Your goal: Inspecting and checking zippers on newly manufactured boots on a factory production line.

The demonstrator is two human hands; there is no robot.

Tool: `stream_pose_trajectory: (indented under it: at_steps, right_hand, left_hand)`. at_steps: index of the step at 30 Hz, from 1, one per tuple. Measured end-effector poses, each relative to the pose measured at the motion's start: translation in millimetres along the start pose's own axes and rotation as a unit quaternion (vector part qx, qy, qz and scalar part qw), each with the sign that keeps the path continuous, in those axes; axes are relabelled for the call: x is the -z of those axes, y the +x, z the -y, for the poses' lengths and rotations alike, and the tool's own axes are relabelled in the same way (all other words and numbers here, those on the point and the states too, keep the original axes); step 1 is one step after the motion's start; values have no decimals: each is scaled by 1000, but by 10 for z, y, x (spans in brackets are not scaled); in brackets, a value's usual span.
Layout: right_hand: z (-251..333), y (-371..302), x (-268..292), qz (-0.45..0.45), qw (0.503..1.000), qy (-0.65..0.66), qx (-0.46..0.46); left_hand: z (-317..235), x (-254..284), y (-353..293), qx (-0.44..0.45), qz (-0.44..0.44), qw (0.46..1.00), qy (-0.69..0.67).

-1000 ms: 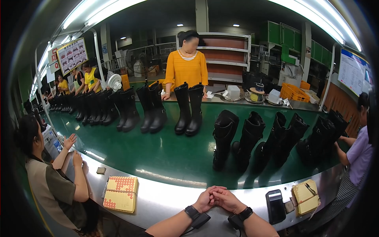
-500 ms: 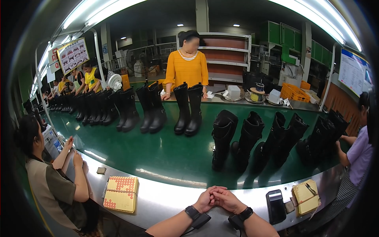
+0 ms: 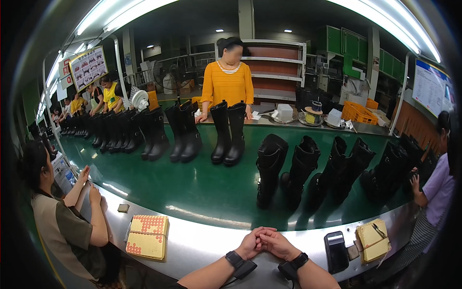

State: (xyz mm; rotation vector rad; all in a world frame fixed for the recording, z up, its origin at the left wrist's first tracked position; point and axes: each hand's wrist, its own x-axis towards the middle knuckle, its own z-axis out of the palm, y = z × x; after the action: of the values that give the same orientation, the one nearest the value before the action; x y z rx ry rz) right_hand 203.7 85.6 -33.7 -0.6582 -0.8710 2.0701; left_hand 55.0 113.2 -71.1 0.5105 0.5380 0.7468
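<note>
My left hand (image 3: 250,243) and my right hand (image 3: 278,243) rest together at the edge of the green belt, fingers curled and touching each other. Nothing shows in either one. Both wrists wear black bands with small black boxes. Just beyond them stands a tall black boot (image 3: 270,171) with straps. To its right is another buckled black boot (image 3: 301,166), with a further pair (image 3: 339,171) past it. On the far side of the green belt (image 3: 192,185), a smooth black pair (image 3: 228,135) faces me. More black pairs line up to the left.
The metal ledge (image 3: 192,245) holds a bundle of yellow cards (image 3: 147,237), a black phone (image 3: 336,251) and a second yellow bundle (image 3: 373,241) with small pliers on it. Co-workers stand opposite (image 3: 227,82), at left (image 3: 72,221) and at right (image 3: 435,188). An orange crate (image 3: 358,113) sits behind.
The boots have shifted slightly to the left along the belt. At right, the co-worker's hand has moved and now shows with fingers spread by the boots. My hands have not moved.
</note>
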Motion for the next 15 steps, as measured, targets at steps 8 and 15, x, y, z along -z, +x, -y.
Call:
stream_pose_trajectory:
  at_steps: [8, 15]
  right_hand:
    - [-13, 5, 16, 5, 1000, 1, 2]
    - [-16, 5, 11, -4, 1000, 0, -3]
  left_hand:
    - [-36, -96, -60, -4, 9, 1000, 0]
    - [-71, -138, -107, -5, 29, 999, -16]
